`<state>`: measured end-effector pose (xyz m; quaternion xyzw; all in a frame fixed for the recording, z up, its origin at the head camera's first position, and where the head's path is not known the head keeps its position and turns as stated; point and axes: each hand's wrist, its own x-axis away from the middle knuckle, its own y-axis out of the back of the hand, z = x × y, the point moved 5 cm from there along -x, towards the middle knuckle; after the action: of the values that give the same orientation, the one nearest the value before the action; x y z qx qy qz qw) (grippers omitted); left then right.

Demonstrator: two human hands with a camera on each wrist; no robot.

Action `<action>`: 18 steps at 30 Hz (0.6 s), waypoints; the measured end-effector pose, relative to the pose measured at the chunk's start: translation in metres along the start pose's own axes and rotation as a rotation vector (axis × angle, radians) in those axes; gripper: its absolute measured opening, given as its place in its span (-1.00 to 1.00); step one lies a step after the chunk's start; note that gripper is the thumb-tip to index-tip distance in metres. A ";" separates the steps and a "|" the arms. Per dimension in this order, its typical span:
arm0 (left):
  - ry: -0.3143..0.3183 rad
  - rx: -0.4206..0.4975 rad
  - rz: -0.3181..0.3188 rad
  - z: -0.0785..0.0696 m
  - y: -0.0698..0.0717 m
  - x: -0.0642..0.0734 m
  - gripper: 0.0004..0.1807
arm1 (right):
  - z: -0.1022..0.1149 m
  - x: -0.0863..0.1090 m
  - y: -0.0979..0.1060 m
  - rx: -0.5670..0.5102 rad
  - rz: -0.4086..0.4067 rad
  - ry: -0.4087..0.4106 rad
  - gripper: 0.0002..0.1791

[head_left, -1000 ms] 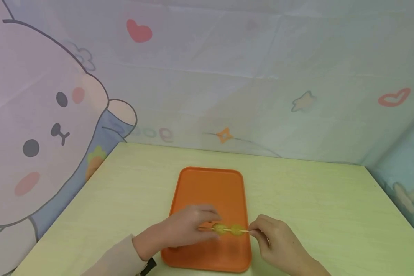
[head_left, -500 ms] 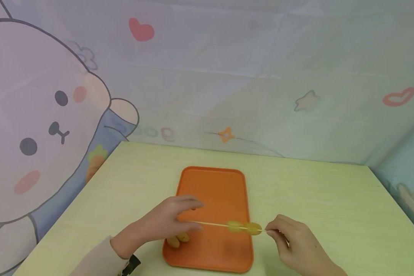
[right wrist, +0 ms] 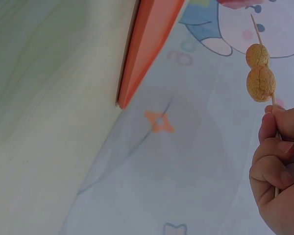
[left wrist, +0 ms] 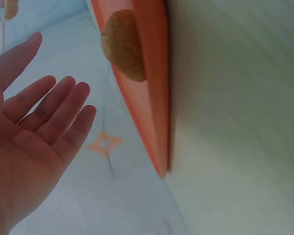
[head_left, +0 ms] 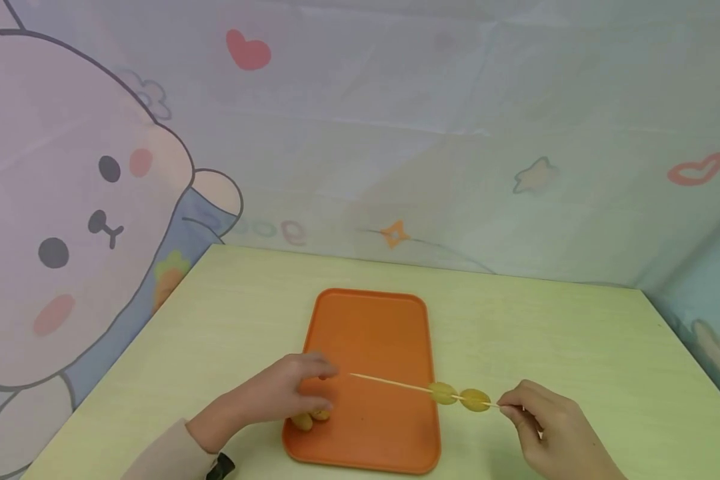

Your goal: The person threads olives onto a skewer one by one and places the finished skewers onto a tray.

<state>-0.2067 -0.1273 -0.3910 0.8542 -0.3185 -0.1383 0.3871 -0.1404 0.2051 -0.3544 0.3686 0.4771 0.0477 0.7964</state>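
Note:
My right hand (head_left: 558,427) pinches the blunt end of a thin wooden skewer (head_left: 390,382), its pointed tip aimed left over the tray. Two yellow-brown balls with wrinkled surfaces are threaded side by side near that grip; the right wrist view shows the larger ball (right wrist: 260,84) just beyond the thumb. My left hand (head_left: 276,390) hovers at the tray's left side, fingers spread and holding nothing, as its bare palm (left wrist: 24,161) in the left wrist view confirms. Below it, partly hidden by the hand, loose balls (head_left: 303,421) of the same kind lie in the orange tray (head_left: 369,320).
The tray stands upright to the person on a pale yellow-green table (head_left: 546,327). Behind the table hangs a printed cloth (head_left: 366,133) with a cartoon animal. A dark band (head_left: 221,467) shows at the left sleeve.
My right hand has drawn the skewer and its two balls rightward, out from the left hand. The left hand has moved left, away from the skewer, uncovering the loose balls in the tray.

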 end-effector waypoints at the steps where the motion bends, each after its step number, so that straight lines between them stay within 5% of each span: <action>1: 0.006 0.004 0.012 0.003 -0.002 -0.001 -0.50 | 0.000 0.000 0.001 0.005 -0.002 -0.004 -0.64; 10: 0.079 0.043 0.108 0.017 -0.009 -0.007 -0.57 | 0.001 0.002 0.004 -0.010 -0.020 -0.014 -0.64; 18: 0.076 -0.002 0.162 0.020 -0.014 -0.009 -0.66 | 0.002 0.002 0.004 -0.016 -0.026 -0.004 -0.64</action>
<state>-0.2176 -0.1258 -0.4149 0.8299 -0.3714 -0.0743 0.4096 -0.1367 0.2076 -0.3529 0.3562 0.4800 0.0406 0.8007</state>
